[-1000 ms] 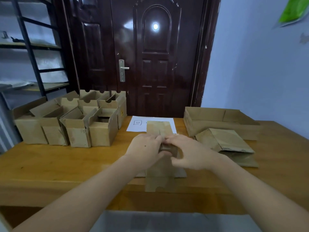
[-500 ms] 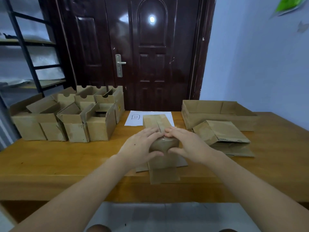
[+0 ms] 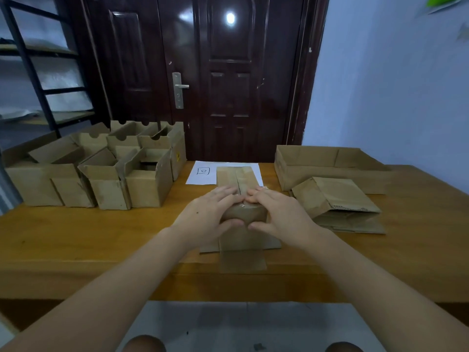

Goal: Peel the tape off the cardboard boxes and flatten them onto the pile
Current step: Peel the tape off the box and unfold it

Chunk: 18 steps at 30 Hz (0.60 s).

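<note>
From the head view, your left hand (image 3: 212,214) and right hand (image 3: 280,215) meet over the box (image 3: 243,213) at the near middle of the table (image 3: 76,240). On each hand the fingers lie on top and the thumb hooks the near face, so both hold it. Its long axis runs near to far, flaps trailing toward you and toward the white sheet (image 3: 203,172). I judge you are working at the tape along the centre seam: keep your fingertips at the slit, pull low along the seam, and steady the cardboard with the other hand. The flattened pile (image 3: 337,201) lies just right; unopened boxes (image 3: 106,174) wait far left.
</note>
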Each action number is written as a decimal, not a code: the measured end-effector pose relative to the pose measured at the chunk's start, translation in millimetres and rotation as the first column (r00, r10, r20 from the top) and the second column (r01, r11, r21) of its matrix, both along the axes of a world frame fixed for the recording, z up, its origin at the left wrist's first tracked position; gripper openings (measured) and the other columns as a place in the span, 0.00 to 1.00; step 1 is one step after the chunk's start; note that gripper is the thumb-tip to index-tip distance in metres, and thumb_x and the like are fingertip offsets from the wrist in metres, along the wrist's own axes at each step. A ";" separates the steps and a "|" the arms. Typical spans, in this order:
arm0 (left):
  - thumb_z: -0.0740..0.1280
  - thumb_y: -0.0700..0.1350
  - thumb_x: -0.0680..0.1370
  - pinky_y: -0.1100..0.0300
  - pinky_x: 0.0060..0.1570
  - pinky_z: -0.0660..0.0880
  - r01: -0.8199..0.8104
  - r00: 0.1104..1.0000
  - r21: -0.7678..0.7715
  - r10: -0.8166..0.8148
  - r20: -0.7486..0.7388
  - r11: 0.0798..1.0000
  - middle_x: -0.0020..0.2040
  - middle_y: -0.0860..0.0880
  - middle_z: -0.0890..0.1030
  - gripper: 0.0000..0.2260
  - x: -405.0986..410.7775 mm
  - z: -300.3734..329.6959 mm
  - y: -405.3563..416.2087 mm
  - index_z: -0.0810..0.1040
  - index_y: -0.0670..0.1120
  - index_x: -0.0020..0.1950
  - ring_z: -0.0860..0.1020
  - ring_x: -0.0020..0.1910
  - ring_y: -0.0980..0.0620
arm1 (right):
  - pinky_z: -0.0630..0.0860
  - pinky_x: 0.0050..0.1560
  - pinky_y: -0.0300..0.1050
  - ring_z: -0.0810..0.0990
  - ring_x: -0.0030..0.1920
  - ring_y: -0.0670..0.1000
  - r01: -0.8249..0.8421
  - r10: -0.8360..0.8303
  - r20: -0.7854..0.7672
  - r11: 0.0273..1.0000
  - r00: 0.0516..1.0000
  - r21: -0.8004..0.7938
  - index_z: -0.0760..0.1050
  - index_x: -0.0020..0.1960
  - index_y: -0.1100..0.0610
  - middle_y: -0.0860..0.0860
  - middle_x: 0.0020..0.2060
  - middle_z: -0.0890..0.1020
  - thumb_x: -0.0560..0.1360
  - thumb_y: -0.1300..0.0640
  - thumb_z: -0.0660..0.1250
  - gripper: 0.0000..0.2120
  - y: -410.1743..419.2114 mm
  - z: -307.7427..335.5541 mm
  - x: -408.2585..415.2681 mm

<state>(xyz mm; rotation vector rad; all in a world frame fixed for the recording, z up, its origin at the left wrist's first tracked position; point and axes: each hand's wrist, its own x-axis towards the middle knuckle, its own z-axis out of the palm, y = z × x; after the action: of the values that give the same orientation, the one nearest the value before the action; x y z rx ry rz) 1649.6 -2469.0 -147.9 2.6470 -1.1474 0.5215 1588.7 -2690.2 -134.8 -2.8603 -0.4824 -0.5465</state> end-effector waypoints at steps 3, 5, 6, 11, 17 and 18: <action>0.58 0.66 0.80 0.55 0.75 0.58 -0.004 0.999 0.005 0.004 0.034 1.000 0.81 0.53 0.64 0.29 0.6 -2.7 -0.6 0.65 0.57 0.79 0.59 0.81 0.52 | 0.63 0.75 0.48 0.60 0.79 0.45 0.004 -0.003 0.019 0.999 1.000 -0.031 0.68 0.76 0.47 0.43 0.77 0.67 0.76 0.40 0.70 0.31 0.7 -0.6 0.6; 0.57 0.66 0.80 0.52 0.76 0.62 -0.013 0.999 0.013 0.012 0.050 1.000 0.80 0.52 0.65 0.29 0.5 -4.7 -1.1 0.66 0.56 0.79 0.61 0.80 0.51 | 0.63 0.75 0.47 0.60 0.79 0.46 0.003 -0.001 0.024 0.999 1.000 -0.054 0.67 0.76 0.48 0.44 0.77 0.67 0.77 0.40 0.69 0.30 0.4 -0.3 0.5; 0.57 0.66 0.80 0.50 0.75 0.65 -0.014 0.998 0.011 0.013 0.059 1.000 0.80 0.52 0.66 0.29 0.3 -5.5 -1.2 0.67 0.55 0.78 0.62 0.80 0.50 | 0.64 0.75 0.47 0.61 0.79 0.46 -0.001 0.002 0.025 0.998 1.000 -0.065 0.67 0.76 0.48 0.44 0.77 0.67 0.78 0.40 0.68 0.30 0.2 0.2 0.3; 0.55 0.65 0.81 0.48 0.70 0.73 0.005 0.994 -0.012 -0.003 0.113 1.000 0.75 0.48 0.73 0.28 2.2 -9.0 -2.3 0.73 0.51 0.74 0.69 0.76 0.47 | 0.67 0.73 0.48 0.65 0.77 0.48 -0.019 0.028 0.063 0.992 0.998 -0.128 0.71 0.75 0.50 0.47 0.75 0.71 0.79 0.40 0.66 0.28 -0.1 2.4 2.0; 0.53 0.66 0.81 0.49 0.70 0.72 -0.005 0.991 -0.003 0.005 0.136 1.000 0.75 0.49 0.74 0.29 2.9 -9.6 -2.6 0.73 0.52 0.74 0.70 0.76 0.47 | 0.67 0.73 0.49 0.65 0.77 0.49 -0.016 0.024 0.072 0.993 0.997 -0.113 0.69 0.76 0.51 0.47 0.76 0.70 0.79 0.40 0.66 0.29 0.9 0.5 2.0; 0.53 0.67 0.80 0.49 0.71 0.71 -0.004 0.990 -0.004 0.005 0.138 1.000 0.75 0.49 0.73 0.29 2.8 -9.3 -2.4 0.73 0.52 0.75 0.69 0.76 0.47 | 0.67 0.74 0.49 0.63 0.78 0.48 -0.009 0.016 0.058 0.993 0.998 -0.116 0.67 0.77 0.50 0.47 0.76 0.69 0.78 0.40 0.66 0.30 0.9 0.3 1.9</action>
<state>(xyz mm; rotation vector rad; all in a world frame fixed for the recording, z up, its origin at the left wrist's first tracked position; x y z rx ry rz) 1652.4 -2471.5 -157.2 2.6461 -1.1770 0.7167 1590.6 -2689.3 -134.5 -2.9553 -0.5583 -0.6213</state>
